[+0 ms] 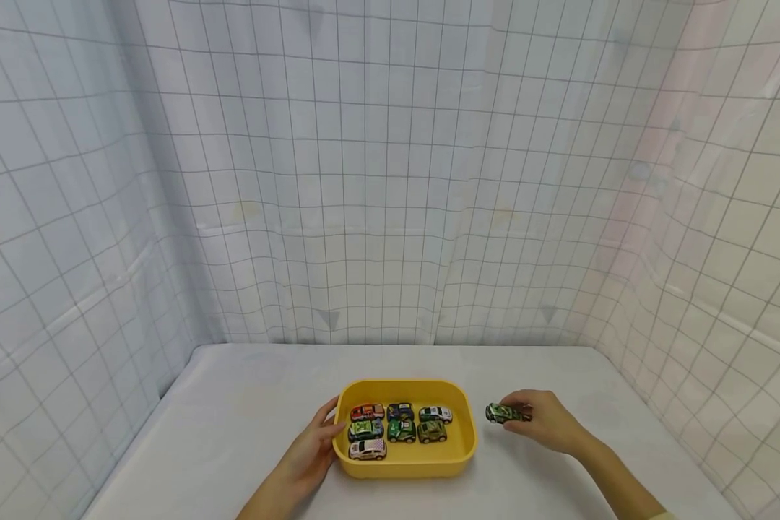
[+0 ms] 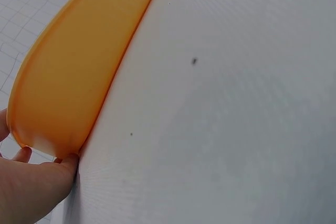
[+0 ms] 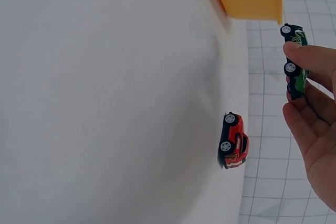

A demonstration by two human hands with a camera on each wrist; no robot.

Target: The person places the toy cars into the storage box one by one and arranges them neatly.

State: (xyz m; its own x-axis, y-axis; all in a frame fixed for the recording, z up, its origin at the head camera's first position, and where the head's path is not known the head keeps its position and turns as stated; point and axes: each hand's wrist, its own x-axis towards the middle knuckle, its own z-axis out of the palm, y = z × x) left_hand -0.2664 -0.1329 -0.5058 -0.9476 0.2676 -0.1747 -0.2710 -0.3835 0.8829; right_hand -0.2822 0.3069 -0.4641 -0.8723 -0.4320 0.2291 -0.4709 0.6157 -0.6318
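Note:
A yellow plastic bin (image 1: 406, 469) sits on the table with several small toy cars inside, grouped toward its left and middle. Among them are an orange-red car (image 1: 367, 412), a blue one (image 1: 400, 412) and a pale pink one (image 1: 367, 450). My left hand (image 1: 312, 449) holds the bin's left end, thumb at the rim and fingers against the outer wall. Just right of the bin, my right hand (image 1: 549, 420) pinches a green toy car (image 3: 298, 61) between thumb and fingers, above the tabletop. In the right wrist view, a red toy car (image 3: 234, 141) stands on the table near that hand.
The white table (image 1: 247, 404) runs back to a hanging white cloth (image 1: 390, 217) with a dark grid pattern. Similar gridded cloth hangs along the left side (image 1: 52, 253) and the right side (image 1: 721, 253).

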